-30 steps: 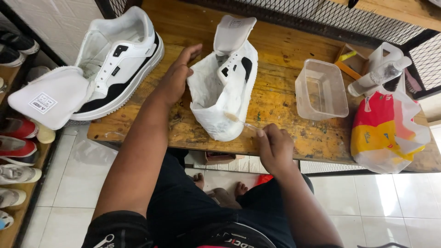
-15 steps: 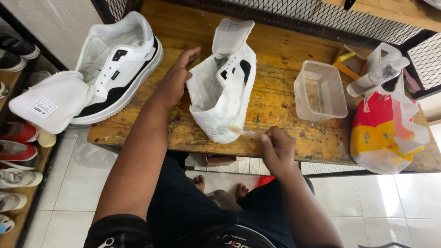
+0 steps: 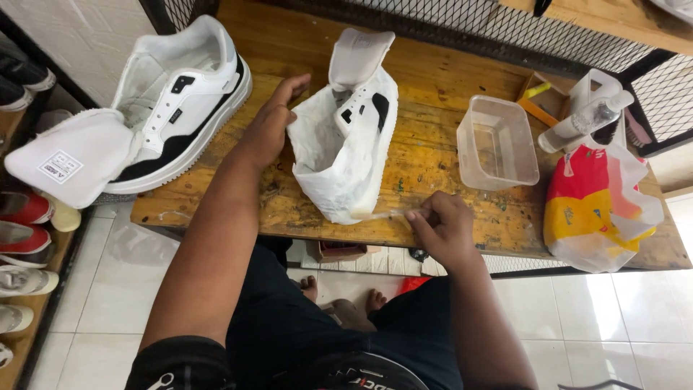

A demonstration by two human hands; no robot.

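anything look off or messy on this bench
The wooden bench is blotched with stains and dried smears around the middle shoe, which is wrapped in white covering with its tongue pulled up. The left hand steadies it; the right hand holds a thin tool at its toe. Nothing looks spilled.

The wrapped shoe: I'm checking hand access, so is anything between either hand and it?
Nothing visible. The left hand rests against the wrapped shoe on its left side, and the right hand holds a thin tool whose tip meets its near end.
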